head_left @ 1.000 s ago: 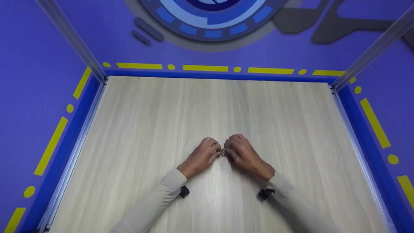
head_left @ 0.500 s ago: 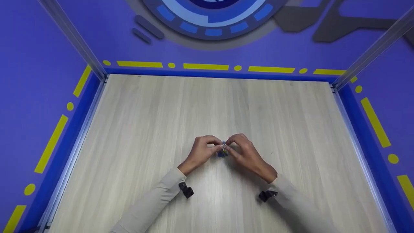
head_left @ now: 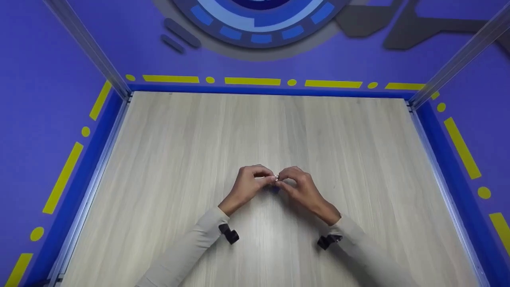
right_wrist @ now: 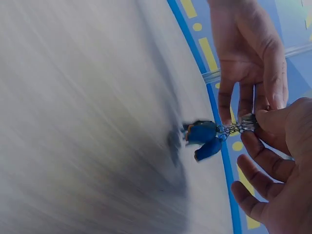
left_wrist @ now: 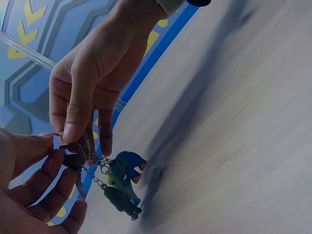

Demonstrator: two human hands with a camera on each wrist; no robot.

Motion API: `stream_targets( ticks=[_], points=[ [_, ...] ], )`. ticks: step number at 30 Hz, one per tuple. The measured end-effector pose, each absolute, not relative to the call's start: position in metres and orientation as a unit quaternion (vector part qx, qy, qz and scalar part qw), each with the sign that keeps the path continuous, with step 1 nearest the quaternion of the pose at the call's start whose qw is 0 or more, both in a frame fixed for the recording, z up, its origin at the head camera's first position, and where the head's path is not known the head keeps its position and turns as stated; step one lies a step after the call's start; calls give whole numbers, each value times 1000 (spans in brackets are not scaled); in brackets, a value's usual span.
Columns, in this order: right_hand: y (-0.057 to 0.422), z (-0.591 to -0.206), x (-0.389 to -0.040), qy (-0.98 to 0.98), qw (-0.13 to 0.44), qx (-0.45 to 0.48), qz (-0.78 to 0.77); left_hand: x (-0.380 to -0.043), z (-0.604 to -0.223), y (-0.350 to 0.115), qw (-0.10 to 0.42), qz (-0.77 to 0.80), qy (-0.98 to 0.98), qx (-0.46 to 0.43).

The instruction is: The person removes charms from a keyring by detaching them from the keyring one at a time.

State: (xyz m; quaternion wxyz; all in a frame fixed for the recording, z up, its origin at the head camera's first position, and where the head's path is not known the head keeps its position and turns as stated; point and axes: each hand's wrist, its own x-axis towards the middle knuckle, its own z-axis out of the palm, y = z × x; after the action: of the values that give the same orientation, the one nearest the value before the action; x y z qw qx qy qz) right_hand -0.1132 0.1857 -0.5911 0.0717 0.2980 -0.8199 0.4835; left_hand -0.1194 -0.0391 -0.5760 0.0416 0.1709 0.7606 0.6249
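Note:
Both hands meet at a key ring [left_wrist: 87,147] near the middle of the table. My left hand [head_left: 249,185] pinches it from the left between thumb and fingertips. From the other side, my right hand [head_left: 305,193] pinches the ring with thumb and index finger. A dark key [left_wrist: 80,184] hangs beside the left fingers in the left wrist view. Short chains carry a blue charm [left_wrist: 127,163], a greenish charm [left_wrist: 115,180] and a dark teal charm [left_wrist: 121,200], dangling over the tabletop. Fingertips partly hide the ring and the keys' heads.
The pale wood table [head_left: 199,131] spreads around the hands. Blue walls with yellow dashes [head_left: 252,81] enclose its back and sides, with metal posts [head_left: 91,56] at the corners. A small black camera [head_left: 229,234] sits at each wrist.
A second ago the hands held the bunch lower, fingers bunched over it. They have turned so thumbs and index fingers pinch at the ring, and the charms hang beneath.

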Motion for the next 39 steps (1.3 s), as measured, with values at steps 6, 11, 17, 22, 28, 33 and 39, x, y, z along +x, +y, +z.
stream_targets(
  ticks=[6, 11, 17, 22, 28, 33, 39],
  points=[
    [190, -588, -114, -800, 56, 300, 517, -121, -573, -42, 60, 629, 759, 156],
    [194, -584, -113, -792, 39, 280, 540, -122, -567, -45, 84, 631, 756, 153],
    [199, -582, -115, -791, 23, 284, 541, -121, -566, -46, 91, 631, 753, 160],
    [200, -578, -115, -788, 14, 285, 546, -121, -569, -45, 88, 624, 758, 171],
    [199, -574, -113, -776, 9, 261, 574, -120, -569, -43, 87, 618, 760, 183],
    [197, -574, -111, -772, 12, 261, 580, -119, -567, -38, 89, 612, 761, 194],
    [194, -577, -111, -760, 44, 261, 594, -117, -566, -32, 108, 638, 737, 196]
  ],
)
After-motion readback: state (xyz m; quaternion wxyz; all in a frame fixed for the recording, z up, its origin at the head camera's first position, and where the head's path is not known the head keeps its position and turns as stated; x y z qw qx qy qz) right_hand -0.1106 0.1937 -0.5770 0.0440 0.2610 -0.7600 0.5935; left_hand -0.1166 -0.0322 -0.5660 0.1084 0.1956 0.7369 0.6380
